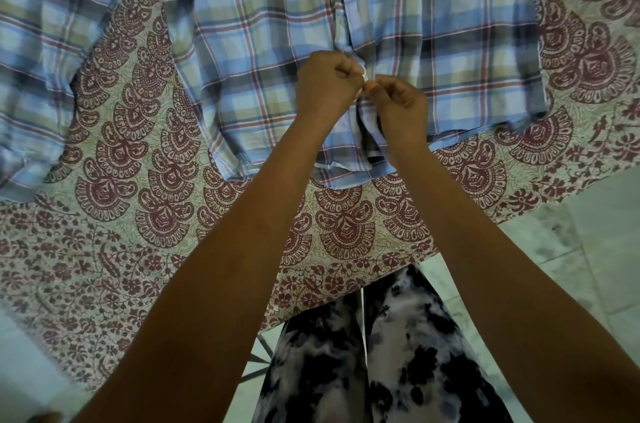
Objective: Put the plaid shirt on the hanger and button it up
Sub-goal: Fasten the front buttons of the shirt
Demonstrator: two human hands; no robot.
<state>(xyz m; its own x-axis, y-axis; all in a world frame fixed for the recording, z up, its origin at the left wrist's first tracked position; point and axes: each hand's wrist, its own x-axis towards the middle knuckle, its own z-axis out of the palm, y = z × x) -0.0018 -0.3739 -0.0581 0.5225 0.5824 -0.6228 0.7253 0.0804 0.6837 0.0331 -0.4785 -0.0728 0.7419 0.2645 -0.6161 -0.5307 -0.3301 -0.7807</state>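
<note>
A blue, green and red plaid shirt lies spread flat on a patterned bedsheet, its hem toward me and one sleeve thrown out to the left. My left hand and my right hand meet at the front placket, a little above the hem. Both pinch the placket edges with curled fingers, thumb tips almost touching. The button between them is hidden by my fingers. The hanger is not in view.
The cream and maroon printed bedsheet covers the bed, whose near edge runs diagonally past my legs. My black-and-white patterned trousers stand against that edge. A pale tiled floor shows at the right.
</note>
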